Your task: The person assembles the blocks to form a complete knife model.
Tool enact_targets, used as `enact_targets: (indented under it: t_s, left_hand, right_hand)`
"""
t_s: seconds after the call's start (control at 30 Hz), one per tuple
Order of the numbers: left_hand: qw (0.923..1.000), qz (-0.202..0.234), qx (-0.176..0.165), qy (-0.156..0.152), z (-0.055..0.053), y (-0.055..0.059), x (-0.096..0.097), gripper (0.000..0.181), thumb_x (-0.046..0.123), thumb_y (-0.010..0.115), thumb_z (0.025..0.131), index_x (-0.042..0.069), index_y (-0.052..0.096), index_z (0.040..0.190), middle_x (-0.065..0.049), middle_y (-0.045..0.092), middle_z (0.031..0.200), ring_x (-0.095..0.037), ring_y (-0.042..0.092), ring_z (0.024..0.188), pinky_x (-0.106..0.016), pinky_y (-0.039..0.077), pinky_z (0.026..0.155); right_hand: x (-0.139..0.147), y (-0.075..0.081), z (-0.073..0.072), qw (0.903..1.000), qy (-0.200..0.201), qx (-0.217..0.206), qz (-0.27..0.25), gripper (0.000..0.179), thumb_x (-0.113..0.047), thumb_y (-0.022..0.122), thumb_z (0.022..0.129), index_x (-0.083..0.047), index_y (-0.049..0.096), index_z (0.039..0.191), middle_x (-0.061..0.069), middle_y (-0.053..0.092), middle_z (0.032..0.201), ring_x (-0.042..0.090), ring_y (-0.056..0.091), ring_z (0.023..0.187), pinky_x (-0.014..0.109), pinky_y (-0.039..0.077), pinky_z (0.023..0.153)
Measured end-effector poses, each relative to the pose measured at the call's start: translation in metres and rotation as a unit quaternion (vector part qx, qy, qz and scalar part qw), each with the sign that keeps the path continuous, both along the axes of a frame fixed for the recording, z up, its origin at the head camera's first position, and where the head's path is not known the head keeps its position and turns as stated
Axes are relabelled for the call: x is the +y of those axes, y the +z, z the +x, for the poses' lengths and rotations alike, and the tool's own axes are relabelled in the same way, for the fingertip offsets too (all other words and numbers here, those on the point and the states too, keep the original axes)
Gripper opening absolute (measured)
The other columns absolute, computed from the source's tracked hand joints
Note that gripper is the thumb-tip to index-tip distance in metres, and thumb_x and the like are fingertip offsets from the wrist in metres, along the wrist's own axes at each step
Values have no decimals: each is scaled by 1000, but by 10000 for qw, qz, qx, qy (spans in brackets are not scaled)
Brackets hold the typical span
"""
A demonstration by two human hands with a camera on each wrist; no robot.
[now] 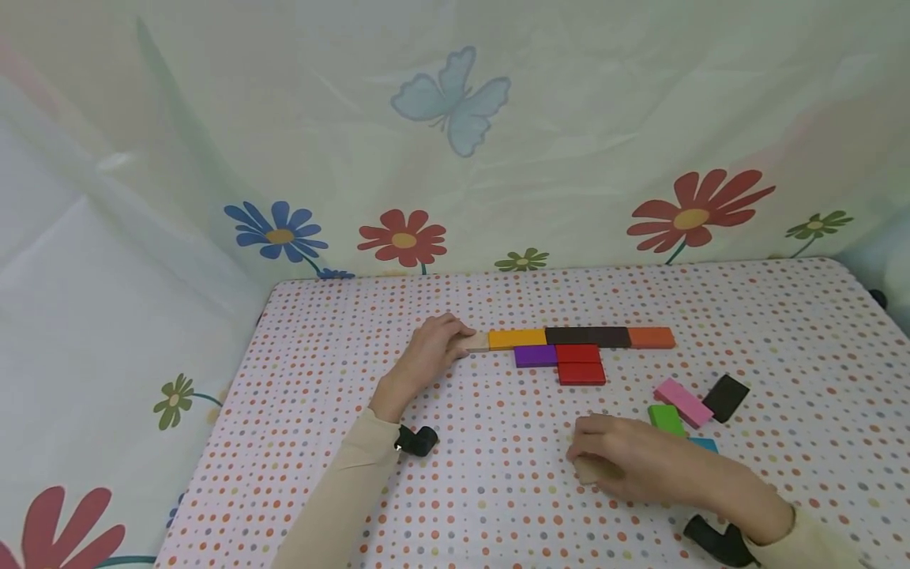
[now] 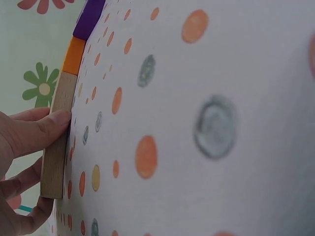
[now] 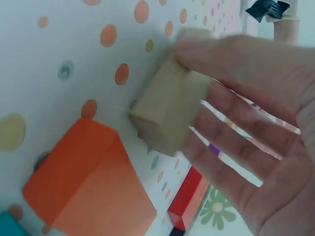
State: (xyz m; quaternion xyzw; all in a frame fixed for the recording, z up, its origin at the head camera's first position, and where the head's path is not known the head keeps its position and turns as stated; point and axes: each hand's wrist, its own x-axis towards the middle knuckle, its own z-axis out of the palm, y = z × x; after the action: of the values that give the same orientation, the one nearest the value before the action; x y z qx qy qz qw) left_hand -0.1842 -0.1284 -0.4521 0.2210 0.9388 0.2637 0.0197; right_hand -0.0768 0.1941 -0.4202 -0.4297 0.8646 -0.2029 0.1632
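Note:
My left hand (image 1: 431,348) grips a plain wooden block (image 2: 58,137) between thumb and fingers, at the left end of a row of flat blocks. The block's right end meets a yellow block (image 1: 517,340); two dark blocks (image 1: 588,337) and an orange block (image 1: 652,338) continue the row. Against the row's front side lie a purple block (image 1: 535,356) and two red blocks (image 1: 581,374). Nearer the front, my right hand (image 1: 633,458) pinches another plain wooden block (image 3: 170,103), held over the tabletop. Beside it in the right wrist view is a second orange block (image 3: 93,182).
Right of the row lie loose blocks: pink (image 1: 684,403), black (image 1: 726,398), green (image 1: 667,420) and blue (image 1: 704,444), the blue one partly hidden by my right hand. A dotted cloth (image 1: 320,411) covers the table. A flowered curtain (image 1: 569,158) hangs behind it.

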Motion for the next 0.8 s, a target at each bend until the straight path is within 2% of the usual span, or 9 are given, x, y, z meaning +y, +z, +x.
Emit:
enact_targets:
  t_s: [0.1, 0.23, 0.37, 0.53, 0.67, 0.8]
  left_hand:
    - [10000, -15, -9, 11, 0, -1, 1, 29, 15, 75, 98, 10, 73, 127, -4, 68, 122, -28, 59, 116, -48, 48, 98]
    - [10000, -41, -2, 36, 0, -1, 1, 29, 15, 74, 98, 11, 73, 127, -4, 68, 122, -28, 59, 117, -48, 48, 98]
    - [10000, -60, 31, 16, 0, -1, 1, 29, 15, 75, 98, 11, 73, 127, -4, 68, 121, -28, 60, 116, -47, 48, 97]
    - [10000, -62, 38, 27, 0, -1, 1, 29, 14, 75, 97, 10, 73, 127, -4, 68, 121, -28, 60, 115, -47, 49, 97]
    - [10000, -22, 4, 56, 0, -1, 1, 30, 13, 76, 97, 10, 73, 126, -5, 68, 121, -29, 60, 115, -48, 49, 98]
    - [10000, -23, 33, 15, 0, -1, 1, 29, 13, 75, 97, 11, 73, 126, -4, 68, 119, -29, 60, 114, -49, 49, 98]
  right_hand:
    - [-4, -1, -1, 9998, -135, 128, 58, 29, -9, 86, 85, -20, 77, 110, -10, 64, 107, 5, 59, 93, 31, 59, 78]
    - [-5, -1, -3, 9984, -321, 192, 417, 36, -15, 92, 79, -20, 77, 112, -5, 66, 113, 13, 63, 98, 39, 60, 80]
    - [-4, -2, -4, 9979, -315, 257, 495, 34, -17, 92, 79, -19, 77, 109, -4, 66, 111, 15, 63, 99, 40, 60, 80]
    - [-12, 2, -10, 9983, -279, 450, 245, 33, -12, 91, 80, -18, 77, 109, -4, 65, 109, 13, 62, 96, 38, 60, 79]
    - [-26, 10, -24, 9971, -406, 641, -3, 32, -7, 90, 80, -15, 77, 108, -5, 64, 105, 11, 59, 91, 36, 59, 79]
    - [-40, 16, -40, 9941, -552, 877, -317, 31, -4, 88, 81, -10, 77, 109, 0, 65, 107, 14, 61, 92, 35, 59, 79]
